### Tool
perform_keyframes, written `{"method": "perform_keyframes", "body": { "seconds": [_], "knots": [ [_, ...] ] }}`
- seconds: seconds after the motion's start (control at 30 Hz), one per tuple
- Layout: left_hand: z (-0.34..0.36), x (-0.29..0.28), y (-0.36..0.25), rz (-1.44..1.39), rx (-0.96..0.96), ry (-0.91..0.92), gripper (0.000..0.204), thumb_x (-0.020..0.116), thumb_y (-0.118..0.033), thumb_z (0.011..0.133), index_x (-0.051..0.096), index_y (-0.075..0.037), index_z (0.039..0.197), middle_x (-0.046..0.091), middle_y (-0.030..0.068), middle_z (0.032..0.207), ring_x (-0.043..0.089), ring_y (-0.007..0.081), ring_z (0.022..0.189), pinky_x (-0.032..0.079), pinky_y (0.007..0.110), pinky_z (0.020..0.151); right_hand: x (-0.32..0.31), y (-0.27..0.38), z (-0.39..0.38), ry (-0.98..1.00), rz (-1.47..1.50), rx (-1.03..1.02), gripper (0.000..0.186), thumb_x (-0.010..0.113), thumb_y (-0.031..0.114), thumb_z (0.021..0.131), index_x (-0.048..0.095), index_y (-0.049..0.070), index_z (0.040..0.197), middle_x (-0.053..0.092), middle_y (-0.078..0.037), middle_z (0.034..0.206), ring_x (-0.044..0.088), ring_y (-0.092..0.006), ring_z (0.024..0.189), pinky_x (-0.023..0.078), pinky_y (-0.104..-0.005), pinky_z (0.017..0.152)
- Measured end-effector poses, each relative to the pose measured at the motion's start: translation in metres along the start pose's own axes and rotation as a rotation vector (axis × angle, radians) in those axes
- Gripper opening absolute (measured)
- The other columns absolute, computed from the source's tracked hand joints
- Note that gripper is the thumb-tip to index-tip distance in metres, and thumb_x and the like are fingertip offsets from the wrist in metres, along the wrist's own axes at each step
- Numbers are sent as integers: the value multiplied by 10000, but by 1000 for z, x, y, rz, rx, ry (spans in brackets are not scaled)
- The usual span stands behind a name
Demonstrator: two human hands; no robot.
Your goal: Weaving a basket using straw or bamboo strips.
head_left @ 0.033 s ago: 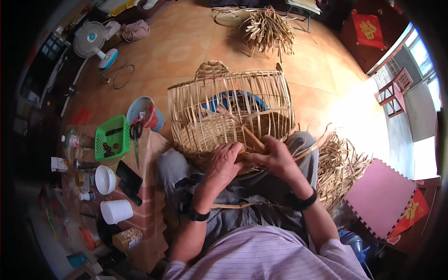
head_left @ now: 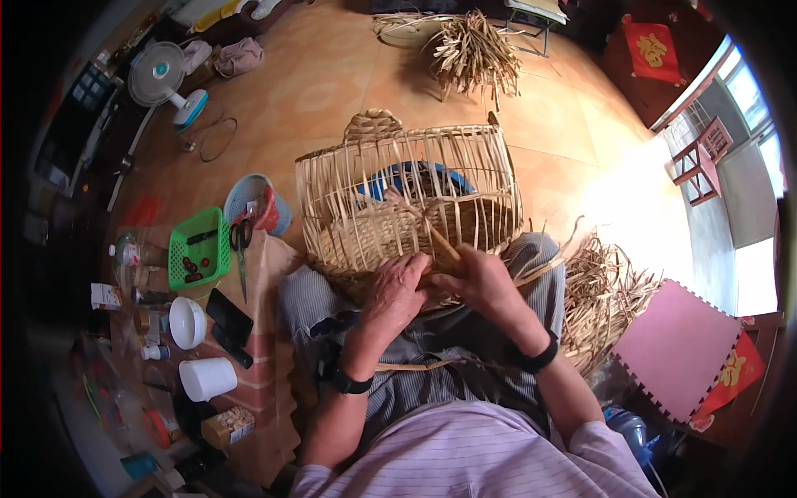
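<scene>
right hand (head_left: 481, 280) gripping strand (head_left: 444, 244), left hand (head_left: 398, 290) seemingly pressing basket (head_left: 355, 231)

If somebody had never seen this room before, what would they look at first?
Probably the big tan woven basket in the middle, at the person's knees, with the left hand and right hand at its near edge. Then maybe the bright green basket to the left and the pink mat at lower right.
</scene>
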State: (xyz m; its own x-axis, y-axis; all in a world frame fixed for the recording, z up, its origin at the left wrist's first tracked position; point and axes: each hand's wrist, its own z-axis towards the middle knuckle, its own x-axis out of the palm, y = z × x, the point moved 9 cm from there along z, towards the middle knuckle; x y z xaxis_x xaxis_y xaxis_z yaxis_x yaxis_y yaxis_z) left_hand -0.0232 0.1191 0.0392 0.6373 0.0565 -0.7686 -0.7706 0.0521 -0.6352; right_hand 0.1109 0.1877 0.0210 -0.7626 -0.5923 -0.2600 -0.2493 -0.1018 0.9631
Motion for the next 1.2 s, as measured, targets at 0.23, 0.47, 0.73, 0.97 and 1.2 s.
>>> {"method": "perform_keyframes", "body": {
  "seconds": [0.23, 0.47, 0.73, 0.97, 1.2],
  "knots": [
    [-13, -39, -14, 76, 50, -56, 424, 750, -10, 886, 621, -49, 1288, 707, 132, 1160, 685, 274, 1114, 544, 424, 953, -41, -23, -8, 50, 687, 266, 324, 559, 360, 1113, 645, 98, 943, 680, -5, 703, 523, -50, 496, 385, -199, 460],
    [-54, -111, 42, -279, -195, -492, 269, 623, -24, 1015, 633, -6, 1283, 716, 85, 1115, 711, 183, 996, 553, 319, 918, 1, -20, -40, 208, -16, 195, 422, 619, 438, 1080, 703, 38, 977, 641, -13, 663, 489, -83, 496, 379, -237, 474],
    [-59, -108, 26, -346, -105, -579, 194, 581, -6, 1030, 672, -13, 1201, 749, 68, 960, 731, 181, 904, 570, 315, 854, -101, -48, -59, -368, 1171, 96, 414, 463, 416, 1142, 652, 65, 1029, 703, -49, 859, 425, -75, 472, 423, -263, 560],
    [-17, -57, -20, -90, 48, -305, 255, 620, 27, 985, 692, -44, 1220, 765, 117, 1127, 756, 282, 1001, 609, 376, 880, -229, -110, -124, -647, 18, 502, 501, 648, 491, 1042, 701, 15, 1187, 743, -113, 955, 599, -113, 533, 512, -239, 478],
    [9, -18, -26, 9, 27, -112, 285, 607, 25, 976, 679, -42, 1244, 729, 169, 1126, 723, 375, 1037, 584, 405, 880, -206, -30, -114, -557, -619, 474, 385, 727, 342, 997, 716, 29, 774, 680, -111, 678, 675, -219, 581, 498, -397, 531]
  ]
}}
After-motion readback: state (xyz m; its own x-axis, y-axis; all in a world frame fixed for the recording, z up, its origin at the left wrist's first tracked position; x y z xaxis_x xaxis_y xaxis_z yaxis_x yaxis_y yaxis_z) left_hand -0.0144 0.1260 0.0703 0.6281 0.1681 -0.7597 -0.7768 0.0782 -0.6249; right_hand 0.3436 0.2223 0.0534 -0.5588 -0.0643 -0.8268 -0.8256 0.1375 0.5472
